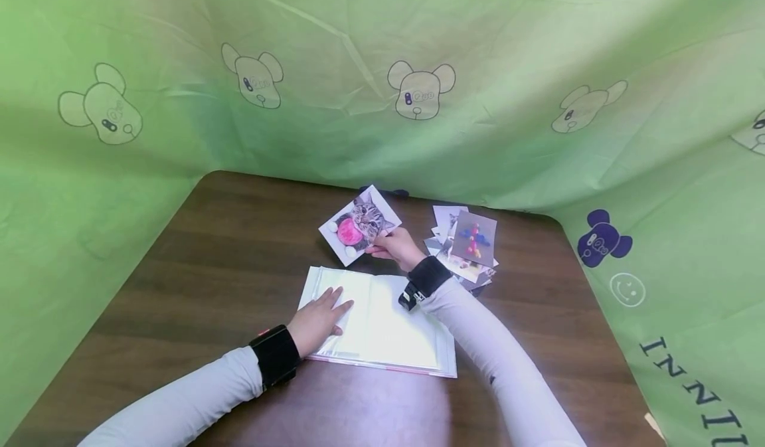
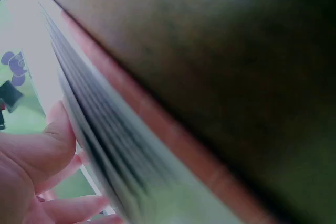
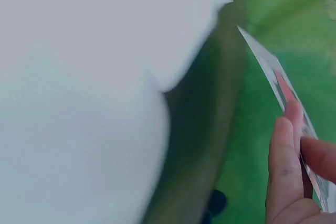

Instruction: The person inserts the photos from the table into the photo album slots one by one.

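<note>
Meanwhile, right hand (image 1: pixel 399 246) holds cat photo (image 1: pixel 359 225) above open album (image 1: pixel 382 327).

Worktop (image 1: pixel 197 281): dark brown wood-grain finish, smooth, low sheen with a pale reflection near the front edge.

Photo album (image 1: pixel 382 327): open, clear plastic sleeve pages, glossy and glaring white under the light; thin pink cover edge. In the left wrist view the stacked page edges (image 2: pixel 105 135) look thin and translucent.

Cat photo (image 1: pixel 359 224): glossy photo paper with a white border, flat and stiff.

Photo pile (image 1: pixel 463 248): same glossy printed paper, loosely stacked.

Backdrop (image 1: pixel 382 82): light green sheet, thin and matt, creased, printed with bear outlines.

Sleeves (image 1: pixel 508 367): pale matt knit cloth. Wrist bands (image 1: pixel 276 355): black matt fabric.
</note>
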Demonstrator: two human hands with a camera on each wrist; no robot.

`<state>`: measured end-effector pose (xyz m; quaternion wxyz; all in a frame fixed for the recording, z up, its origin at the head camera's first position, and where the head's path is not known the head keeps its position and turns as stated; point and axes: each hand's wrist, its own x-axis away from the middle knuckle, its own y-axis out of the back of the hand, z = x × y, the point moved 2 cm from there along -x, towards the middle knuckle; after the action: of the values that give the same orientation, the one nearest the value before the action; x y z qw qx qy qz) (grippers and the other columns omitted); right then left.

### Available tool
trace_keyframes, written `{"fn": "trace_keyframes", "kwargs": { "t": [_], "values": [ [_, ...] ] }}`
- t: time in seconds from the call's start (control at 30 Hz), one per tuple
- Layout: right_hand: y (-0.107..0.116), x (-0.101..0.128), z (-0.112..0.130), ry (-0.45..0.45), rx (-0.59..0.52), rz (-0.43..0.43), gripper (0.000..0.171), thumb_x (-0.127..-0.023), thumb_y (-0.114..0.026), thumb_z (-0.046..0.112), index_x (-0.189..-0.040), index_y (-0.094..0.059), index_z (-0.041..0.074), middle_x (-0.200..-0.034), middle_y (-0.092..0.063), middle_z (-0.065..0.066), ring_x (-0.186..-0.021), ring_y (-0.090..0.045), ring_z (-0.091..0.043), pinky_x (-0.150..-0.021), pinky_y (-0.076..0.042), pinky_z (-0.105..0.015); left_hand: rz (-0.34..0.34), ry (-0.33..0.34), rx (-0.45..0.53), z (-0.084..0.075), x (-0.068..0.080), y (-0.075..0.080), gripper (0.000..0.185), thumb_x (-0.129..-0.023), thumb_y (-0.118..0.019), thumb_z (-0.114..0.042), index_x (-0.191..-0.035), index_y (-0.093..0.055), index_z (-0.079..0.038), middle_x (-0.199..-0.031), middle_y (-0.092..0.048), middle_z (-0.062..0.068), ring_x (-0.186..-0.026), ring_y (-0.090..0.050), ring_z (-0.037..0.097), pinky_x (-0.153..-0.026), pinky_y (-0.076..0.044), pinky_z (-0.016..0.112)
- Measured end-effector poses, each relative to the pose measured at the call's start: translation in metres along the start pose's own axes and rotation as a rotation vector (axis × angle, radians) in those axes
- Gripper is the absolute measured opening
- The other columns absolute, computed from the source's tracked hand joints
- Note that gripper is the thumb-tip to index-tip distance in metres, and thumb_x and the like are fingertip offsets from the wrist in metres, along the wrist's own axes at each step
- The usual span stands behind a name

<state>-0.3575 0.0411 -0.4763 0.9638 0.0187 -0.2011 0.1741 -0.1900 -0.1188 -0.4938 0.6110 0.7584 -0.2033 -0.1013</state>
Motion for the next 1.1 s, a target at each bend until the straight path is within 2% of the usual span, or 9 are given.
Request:
{"fn": "trace_keyframes", "kwargs": {
  "t": [0.07, 0.17, 0.4, 0.6, 0.77, 0.97, 1.1],
  "values": [
    [-0.002, -0.005, -0.006, -0.022, -0.016, -0.016, 0.012, -0.089, -0.053, -0.004, -0.101, -0.055, -0.005, -0.074, -0.064, -0.006, -0.06, -0.067, -0.011, -0.064, -0.056, -0.022, -0.015, -0.008, 0.01, 0.0, 0.0, 0.0, 0.057, -0.079, -0.07, -0.03, -0.13, -0.055, -0.011, -0.14, -0.046, 0.021, -0.129, -0.044, 0.037, -0.093, -0.047, 0.05],
    [-0.002, -0.008, -0.012, -0.059, -0.015, -0.024, 0.011, -0.09, -0.053, -0.003, -0.1, -0.055, -0.004, -0.071, -0.064, -0.006, -0.059, -0.066, -0.01, -0.063, -0.056, -0.021, -0.021, -0.017, 0.021, 0.001, 0.0, 0.0, 0.056, -0.08, -0.069, -0.03, -0.13, -0.055, -0.01, -0.14, -0.046, 0.021, -0.129, -0.044, 0.038, -0.093, -0.047, 0.051],
    [-0.001, -0.011, -0.016, -0.067, -0.056, -0.027, 0.009, -0.09, -0.052, -0.004, -0.098, -0.055, -0.003, -0.07, -0.065, -0.005, -0.061, -0.067, -0.01, -0.062, -0.055, -0.02, 0.014, 0.004, 0.02, 0.002, -0.002, 0.0, 0.056, -0.081, -0.067, -0.031, -0.132, -0.053, -0.012, -0.142, -0.043, 0.02, -0.131, -0.042, 0.037, -0.095, -0.046, 0.05],
    [-0.001, -0.014, -0.016, -0.087, -0.068, -0.034, 0.005, -0.09, -0.052, -0.004, -0.091, -0.056, -0.001, -0.069, -0.065, -0.006, -0.061, -0.067, -0.011, -0.061, -0.055, -0.02, 0.008, 0.0, 0.039, 0.002, -0.001, 0.001, 0.056, -0.081, -0.067, -0.031, -0.132, -0.053, -0.011, -0.142, -0.043, 0.021, -0.131, -0.042, 0.038, -0.094, -0.046, 0.051],
    [-0.002, -0.012, -0.016, -0.099, -0.043, -0.018, 0.004, -0.09, -0.053, -0.003, -0.093, -0.057, -0.002, -0.071, -0.065, -0.007, -0.061, -0.067, -0.011, -0.063, -0.056, -0.021, 0.007, 0.0, 0.033, 0.002, 0.0, 0.002, 0.056, -0.082, -0.066, -0.031, -0.132, -0.053, -0.01, -0.142, -0.043, 0.021, -0.131, -0.042, 0.038, -0.094, -0.046, 0.051],
    [0.003, -0.014, -0.014, -0.13, 0.075, 0.076, 0.016, -0.089, -0.055, -0.003, -0.104, -0.055, -0.006, -0.073, -0.064, -0.007, -0.06, -0.066, -0.012, -0.063, -0.056, -0.024, 0.002, -0.007, 0.034, 0.002, 0.0, 0.003, 0.055, -0.082, -0.066, -0.031, -0.131, -0.054, -0.01, -0.141, -0.044, 0.022, -0.13, -0.042, 0.039, -0.094, -0.046, 0.051],
    [0.011, -0.019, -0.008, -0.143, 0.239, 0.14, 0.014, -0.087, -0.057, -0.006, -0.1, -0.056, -0.008, -0.069, -0.064, -0.008, -0.058, -0.065, -0.013, -0.06, -0.056, -0.024, -0.006, -0.012, 0.043, 0.001, 0.002, 0.003, 0.054, -0.082, -0.066, -0.03, -0.131, -0.054, -0.009, -0.141, -0.044, 0.023, -0.13, -0.042, 0.04, -0.094, -0.046, 0.052]
  ]
}}
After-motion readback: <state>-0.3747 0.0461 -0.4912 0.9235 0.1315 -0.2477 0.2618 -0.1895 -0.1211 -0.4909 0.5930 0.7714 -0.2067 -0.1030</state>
